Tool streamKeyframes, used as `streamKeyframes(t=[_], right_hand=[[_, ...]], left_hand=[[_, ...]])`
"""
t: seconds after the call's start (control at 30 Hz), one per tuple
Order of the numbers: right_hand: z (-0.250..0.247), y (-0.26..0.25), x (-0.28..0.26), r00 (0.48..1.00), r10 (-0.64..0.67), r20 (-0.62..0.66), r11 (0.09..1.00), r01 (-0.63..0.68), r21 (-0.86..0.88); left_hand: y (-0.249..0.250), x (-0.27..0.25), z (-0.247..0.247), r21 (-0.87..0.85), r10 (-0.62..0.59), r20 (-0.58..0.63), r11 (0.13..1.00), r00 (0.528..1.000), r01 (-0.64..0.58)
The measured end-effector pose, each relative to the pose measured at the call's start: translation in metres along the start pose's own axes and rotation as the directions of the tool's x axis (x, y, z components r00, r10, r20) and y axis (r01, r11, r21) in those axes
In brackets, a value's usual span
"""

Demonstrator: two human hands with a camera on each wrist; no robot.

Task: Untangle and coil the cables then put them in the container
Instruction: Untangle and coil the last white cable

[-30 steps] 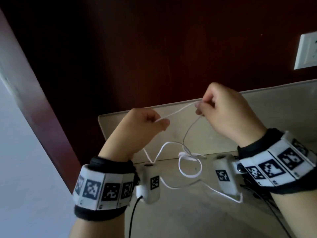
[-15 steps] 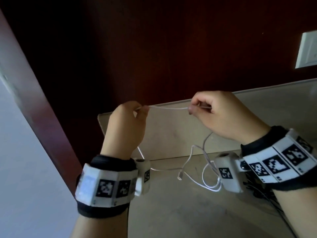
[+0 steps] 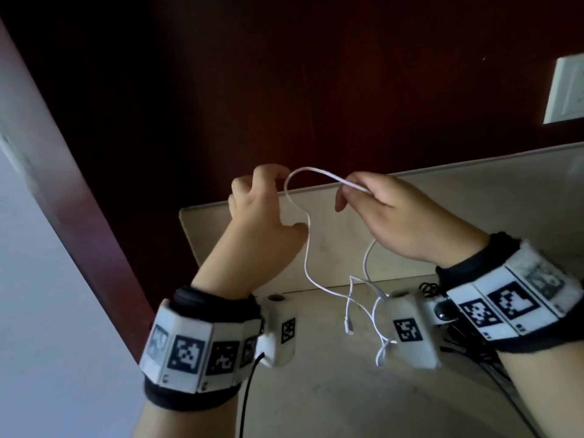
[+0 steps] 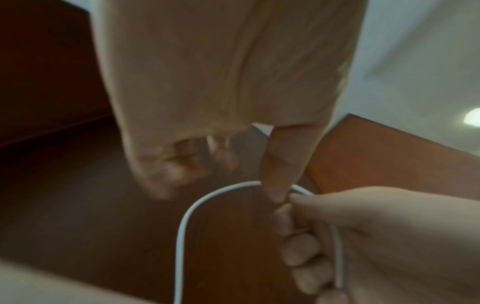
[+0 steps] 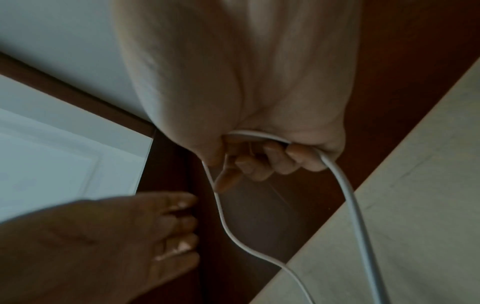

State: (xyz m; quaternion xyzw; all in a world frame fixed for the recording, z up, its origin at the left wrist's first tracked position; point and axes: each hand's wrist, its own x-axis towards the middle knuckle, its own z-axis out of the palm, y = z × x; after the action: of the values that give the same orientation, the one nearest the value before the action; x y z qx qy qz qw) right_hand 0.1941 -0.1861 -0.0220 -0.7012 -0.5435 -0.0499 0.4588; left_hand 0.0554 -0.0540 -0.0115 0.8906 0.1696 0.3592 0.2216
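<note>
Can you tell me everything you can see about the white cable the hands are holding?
The white cable is thin, smooth and bendy, like plastic-coated cord. It arches in a loop between the two hands. The right hand has it in its grip, fingers curled around it. The left hand touches the other side of the arch near its fingertips; whether it pinches the cable is unclear. Two strands hang down, crossing loosely above the pale tabletop. One end has a small white plug.

Beige counter [image 3: 331,406] — white cable's [image 3: 376,324] lower loops rest on it
</note>
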Motion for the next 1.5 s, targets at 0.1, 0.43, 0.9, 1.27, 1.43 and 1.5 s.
streamKeyframes(t=[0.1, 0.43, 0.9, 1.27, 1.43, 1.5], right_hand=[[0.001, 0.0, 0.0, 1.0, 0.007, -0.02, 1.0, -0.007, 0.006], [-0.009, -0.013, -0.004, 0.991, -0.076, -0.107, 0.997, 0.079, 0.025], [-0.003, -0.001, -0.007, 0.937, 0.106, -0.331, 0.964, -0.179, -0.197], [-0.004, -0.01, -0.004, 0.979, -0.087, -0.183, 0.978, 0.049, -0.203], [-0.002, -0.007, -0.007, 0.998, 0.059, 0.029, 0.908, -0.041, -0.417], [0.003, -0.007, -0.009, 0.993, 0.102, 0.061, 0.875, -0.06, -0.48]], left_hand=[[0.015, -0.004, 0.005, 0.045, 0.144, 0.145, 0.987, 0.979, -0.152], [-0.005, -0.005, 0.057, 0.134, 0.06, 0.565, 0.977, 0.823, -0.163], [0.002, 0.001, 0.032, -0.189, 0.116, -0.051, 0.974, 0.992, -0.123], [0.002, 0.002, 0.03, -0.383, 0.102, -0.043, 0.917, 0.994, -0.111], [-0.004, 0.009, 0.027, -0.507, 0.038, -0.16, 0.854, 0.986, -0.115], [-0.004, 0.009, 0.025, -0.545, 0.031, -0.158, 0.831, 0.987, -0.114]])
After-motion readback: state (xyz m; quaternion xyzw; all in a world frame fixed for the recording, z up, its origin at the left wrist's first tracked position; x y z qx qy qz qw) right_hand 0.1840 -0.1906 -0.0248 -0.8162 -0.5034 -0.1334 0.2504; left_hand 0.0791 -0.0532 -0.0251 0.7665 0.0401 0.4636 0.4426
